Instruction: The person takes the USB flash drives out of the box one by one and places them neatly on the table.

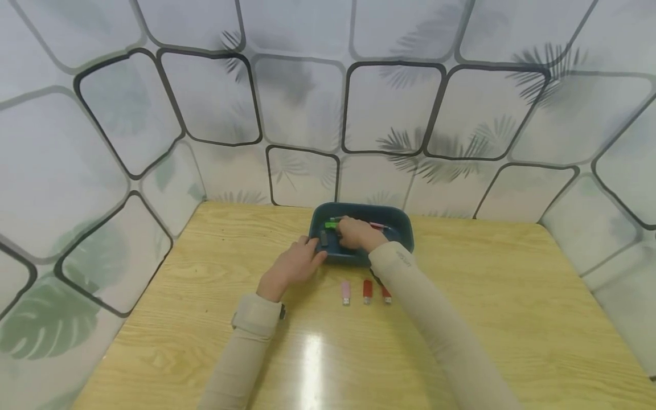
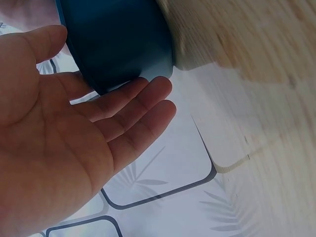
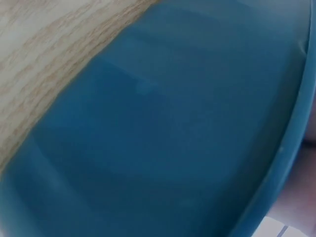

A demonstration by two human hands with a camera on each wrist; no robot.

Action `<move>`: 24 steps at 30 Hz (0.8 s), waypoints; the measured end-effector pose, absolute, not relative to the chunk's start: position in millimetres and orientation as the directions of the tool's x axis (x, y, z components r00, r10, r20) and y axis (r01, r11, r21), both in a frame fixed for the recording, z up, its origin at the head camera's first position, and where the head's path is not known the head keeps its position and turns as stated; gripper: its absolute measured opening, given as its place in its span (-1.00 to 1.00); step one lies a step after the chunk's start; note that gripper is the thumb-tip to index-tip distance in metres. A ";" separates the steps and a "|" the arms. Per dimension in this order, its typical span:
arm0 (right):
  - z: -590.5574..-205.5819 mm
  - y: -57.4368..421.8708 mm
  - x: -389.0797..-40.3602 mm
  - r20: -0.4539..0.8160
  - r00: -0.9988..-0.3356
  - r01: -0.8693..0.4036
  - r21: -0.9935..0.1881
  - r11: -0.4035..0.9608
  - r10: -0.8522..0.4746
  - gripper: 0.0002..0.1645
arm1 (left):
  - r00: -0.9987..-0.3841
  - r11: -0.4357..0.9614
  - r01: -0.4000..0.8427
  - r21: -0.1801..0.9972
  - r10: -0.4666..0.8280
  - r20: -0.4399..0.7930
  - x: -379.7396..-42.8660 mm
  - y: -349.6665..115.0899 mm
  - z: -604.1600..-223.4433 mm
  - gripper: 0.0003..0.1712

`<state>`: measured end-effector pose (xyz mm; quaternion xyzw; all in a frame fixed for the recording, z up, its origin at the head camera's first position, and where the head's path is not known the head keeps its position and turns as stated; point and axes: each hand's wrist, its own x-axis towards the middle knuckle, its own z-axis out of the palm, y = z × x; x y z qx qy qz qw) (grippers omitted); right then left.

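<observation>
A dark blue plastic tray (image 1: 405, 219) stands near the back of the table. My right hand (image 1: 357, 233) reaches down into it, beside a bright green piece (image 1: 330, 225); its fingertips are hidden, and whether it holds anything does not show. My left hand (image 1: 297, 263) is at the tray's near left corner, thumb by the rim. In the left wrist view its loosely extended fingers (image 2: 143, 116) touch the outer wall. A dark USB stick (image 1: 323, 238) lies inside the tray near its left end. The right wrist view shows mostly the tray's outer wall (image 3: 173, 108).
On the table in front of the tray lie a pink USB stick (image 1: 345, 292), a red USB stick (image 1: 367, 291) and another red USB stick (image 1: 386, 295) partly behind the right sleeve. Slim pen-like items (image 1: 379, 225) show in the tray. A patterned wall covering (image 1: 302, 176) stands behind.
</observation>
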<state>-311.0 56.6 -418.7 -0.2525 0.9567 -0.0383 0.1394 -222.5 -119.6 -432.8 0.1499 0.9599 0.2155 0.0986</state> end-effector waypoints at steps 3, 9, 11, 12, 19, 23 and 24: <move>-418.6 58.7 -311.5 -0.244 -0.838 -0.455 -0.177 0.872 -0.487 -0.89 | -0.935 0.865 0.244 0.439 0.330 -0.130 -222.5 -119.1 -432.4 -0.32; -421.2 64.5 -314.0 -0.226 -0.849 -0.434 -0.218 0.874 -0.477 -0.82 | -0.938 0.864 0.240 0.443 0.325 -0.125 -222.6 -118.3 -432.2 -0.32; -422.0 66.0 -314.5 -0.217 -0.857 -0.424 -0.219 0.879 -0.468 -0.74 | -0.938 0.863 0.240 0.444 0.324 -0.123 -222.5 -118.7 -432.6 -0.32; -422.1 67.0 -314.5 -0.215 -0.861 -0.417 -0.221 0.882 -0.461 -0.72 | -0.938 0.863 0.240 0.444 0.324 -0.122 -222.4 -118.8 -432.8 -0.32; -421.4 72.2 -313.3 -0.212 -0.878 -0.376 -0.249 0.893 -0.429 -0.72 | -0.936 0.864 0.242 0.442 0.328 -0.129 -223.2 -119.7 -434.1 -0.30; -421.5 74.4 -313.9 -0.200 -0.882 -0.370 -0.266 0.890 -0.426 -0.71 | -0.936 0.863 0.240 0.444 0.327 -0.129 -223.7 -119.6 -434.3 -0.30; -421.4 75.0 -313.9 -0.197 -0.883 -0.369 -0.271 0.889 -0.426 -0.71 | -0.936 0.863 0.241 0.443 0.327 -0.128 -223.9 -119.5 -434.4 -0.30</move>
